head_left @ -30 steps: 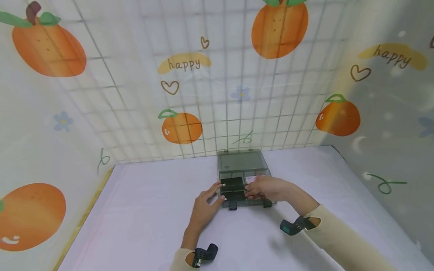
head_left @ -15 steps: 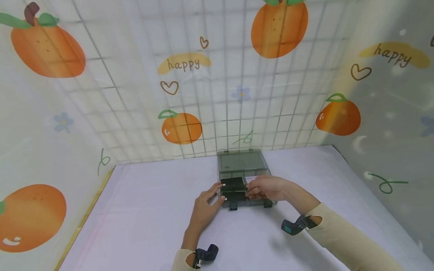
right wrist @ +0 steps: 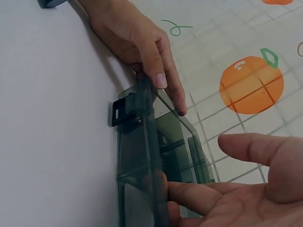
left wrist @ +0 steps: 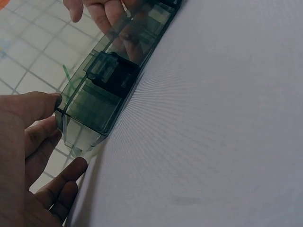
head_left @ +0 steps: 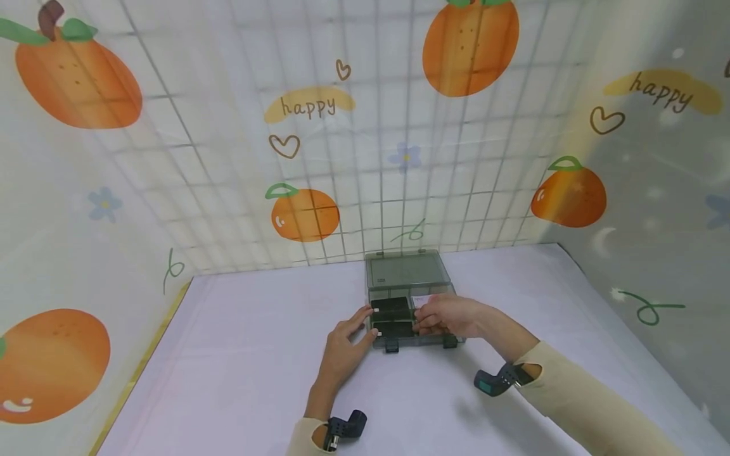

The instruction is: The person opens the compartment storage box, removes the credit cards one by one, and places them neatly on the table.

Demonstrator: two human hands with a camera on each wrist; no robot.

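A translucent green plastic compartment box [head_left: 403, 344] lies on the table, its lid [head_left: 407, 271] laid back towards the wall. Two dark rectangular pieces [head_left: 393, 329] with small white tabs sit in its left compartments. My left hand [head_left: 344, 348] rests at the box's left edge, thumb and fingertips touching it. In the left wrist view, that thumb [left wrist: 40, 106] touches a box corner. Fingers of my right hand [head_left: 447, 316] reach into the right-hand compartments; the right wrist view shows its thumb [right wrist: 248, 147] straight and apart. Its fingertips are partly hidden by the box wall.
A pale printed card [head_left: 422, 301] shows in the box behind my right hand. Two dark latches [head_left: 392, 346] stick out at the box's front. White cloth covers the table [head_left: 239, 354]. A printed curtain [head_left: 371, 152] over a wire grid stands right behind the box.
My right hand has shifted very slightly to the right between one second and half a second ago. Both hands otherwise stay at the box, which has not visibly moved.
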